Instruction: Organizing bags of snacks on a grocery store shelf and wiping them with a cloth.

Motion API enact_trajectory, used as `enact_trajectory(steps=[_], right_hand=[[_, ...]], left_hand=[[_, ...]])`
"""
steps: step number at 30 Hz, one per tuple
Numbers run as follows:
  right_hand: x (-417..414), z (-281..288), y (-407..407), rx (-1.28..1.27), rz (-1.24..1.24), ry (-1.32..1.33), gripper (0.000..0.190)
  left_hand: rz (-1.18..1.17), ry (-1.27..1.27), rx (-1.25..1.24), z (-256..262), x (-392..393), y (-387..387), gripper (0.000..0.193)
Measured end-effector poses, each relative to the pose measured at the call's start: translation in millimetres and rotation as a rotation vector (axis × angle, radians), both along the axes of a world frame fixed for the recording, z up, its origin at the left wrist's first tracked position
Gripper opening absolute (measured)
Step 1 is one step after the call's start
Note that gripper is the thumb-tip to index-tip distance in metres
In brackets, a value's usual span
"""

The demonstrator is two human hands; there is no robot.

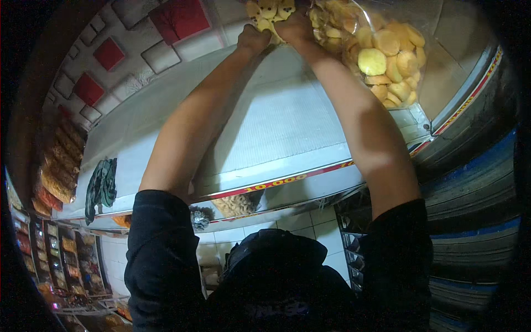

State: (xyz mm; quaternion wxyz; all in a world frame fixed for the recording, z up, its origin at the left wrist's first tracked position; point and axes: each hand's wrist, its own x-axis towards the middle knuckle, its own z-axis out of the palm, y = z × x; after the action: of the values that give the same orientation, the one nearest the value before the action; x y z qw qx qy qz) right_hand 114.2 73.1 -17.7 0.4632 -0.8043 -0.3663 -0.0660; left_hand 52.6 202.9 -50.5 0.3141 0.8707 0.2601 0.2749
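Both my arms reach far forward over a pale shelf (274, 120). At its back edge lies a clear bag of yellow round biscuits with dark dots (267, 10), partly cut off by the top of the picture. My left hand (254, 40) is closed on the bag's near left corner, fingers curled. Close beside it, my right hand (295, 29) grips the bag's near right side. Just right of that hand stands a large clear bag of plain round yellow biscuits (390, 58), partly hidden by my right forearm.
A dark green cloth (101, 186) hangs over the shelf's front left edge. Packed snack bags (60, 174) line the far left. A red strip with printed figures (278, 182) runs along the front edge. Below are a lower shelf with a bag of pale snacks (238, 203) and white floor tiles (296, 224).
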Motion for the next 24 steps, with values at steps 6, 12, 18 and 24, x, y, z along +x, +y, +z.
enact_trajectory(steps=[6,12,18,24], right_hand=[[-38.6,-7.3,25.5,0.269,-0.269,-0.624,0.046],[-127.9,38.0,-18.7,0.335,0.093,-0.584,0.042],[-266.5,70.1,-78.4,0.203,0.813,-0.381,0.034],[-406.4,58.3,-100.4,0.203,1.279,-0.194,0.034]], left_hand=[[0.079,-0.082,0.108,35.4,-63.4,-46.8,0.093],[-0.292,-0.406,-0.359,67.6,-167.1,-101.3,0.059],[-0.109,-0.414,-0.08,91.5,-370.0,-134.9,0.036],[0.173,-0.473,0.094,44.1,-595.4,-185.9,0.045]])
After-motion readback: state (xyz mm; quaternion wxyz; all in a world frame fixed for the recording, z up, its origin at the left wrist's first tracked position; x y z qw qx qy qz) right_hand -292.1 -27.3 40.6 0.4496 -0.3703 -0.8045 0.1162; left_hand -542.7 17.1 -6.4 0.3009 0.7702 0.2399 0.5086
